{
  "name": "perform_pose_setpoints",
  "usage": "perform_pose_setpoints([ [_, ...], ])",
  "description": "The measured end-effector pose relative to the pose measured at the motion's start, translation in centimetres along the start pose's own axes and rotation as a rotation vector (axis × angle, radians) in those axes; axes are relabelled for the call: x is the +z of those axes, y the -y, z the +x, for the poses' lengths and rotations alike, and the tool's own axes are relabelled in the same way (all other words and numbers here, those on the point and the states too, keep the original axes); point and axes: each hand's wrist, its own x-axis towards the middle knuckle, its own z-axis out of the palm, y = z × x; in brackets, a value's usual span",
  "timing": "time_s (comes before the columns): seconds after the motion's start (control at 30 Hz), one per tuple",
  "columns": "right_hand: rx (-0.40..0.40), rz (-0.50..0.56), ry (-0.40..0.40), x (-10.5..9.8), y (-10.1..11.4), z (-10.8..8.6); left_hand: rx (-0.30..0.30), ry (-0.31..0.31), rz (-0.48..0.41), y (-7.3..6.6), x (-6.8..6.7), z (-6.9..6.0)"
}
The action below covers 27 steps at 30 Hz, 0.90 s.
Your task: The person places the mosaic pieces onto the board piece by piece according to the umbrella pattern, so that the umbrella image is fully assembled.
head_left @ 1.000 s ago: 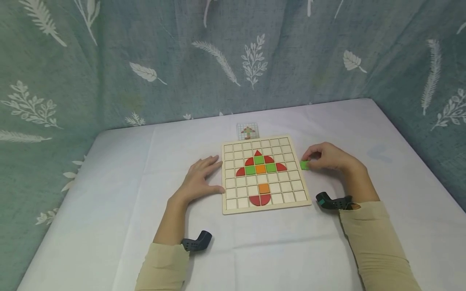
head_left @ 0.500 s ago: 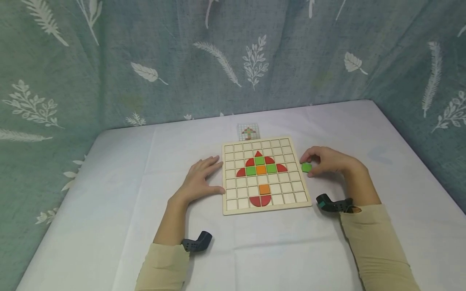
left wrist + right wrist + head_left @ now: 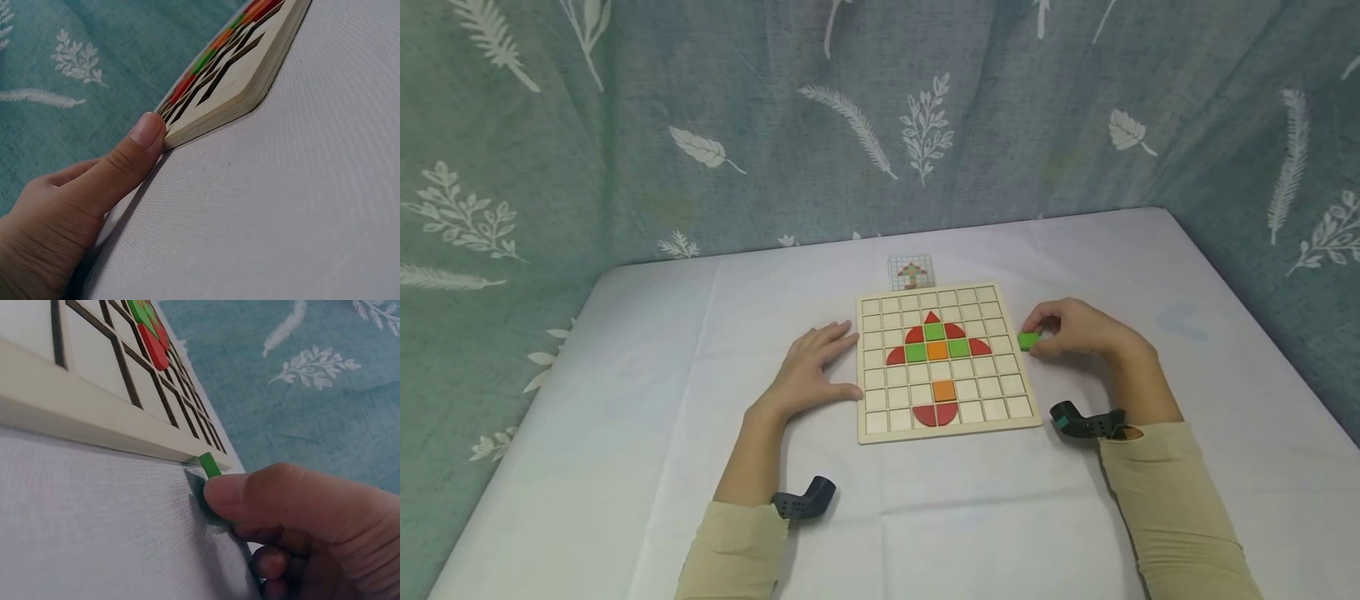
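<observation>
A wooden grid board (image 3: 880, 433) lies on the white table, with red, green and orange pieces set in several of its squares. Beside its right edge, my right hand (image 3: 1082, 327) pinches a green square tile (image 3: 1027, 341) between thumb and fingers. In the right wrist view the green tile (image 3: 210, 464) sticks up past the thumb tip, close to the board's side. My left hand (image 3: 807, 372) rests at the board's left edge, fingers spread. Its thumb (image 3: 147, 131) touches the board's corner area in the left wrist view.
Just behind the board lies a small pattern card (image 3: 912, 272) printed with a similar coloured figure. A blue-green curtain (image 3: 880, 125) with white leaves hangs behind the table. Dark wrist devices (image 3: 806, 498) sit on both forearms.
The green tile tilts between the right fingers: half a second ago more of its face showed, and now it looks flatter. The left hand and the board stay in place.
</observation>
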Motion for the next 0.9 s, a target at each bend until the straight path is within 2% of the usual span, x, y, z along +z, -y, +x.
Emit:
perform_pose_setpoints([
  [0.57, -0.046, 0.037, -0.053, 0.4, 1.4, 0.1, 0.02, -0.011, -0.007, 0.0, 0.0, -0.1],
  [0.9, -0.067, 0.033, -0.017, 0.9, 2.6, 0.4, 0.011, -0.001, -0.003, -0.2, -0.1, 0.0],
])
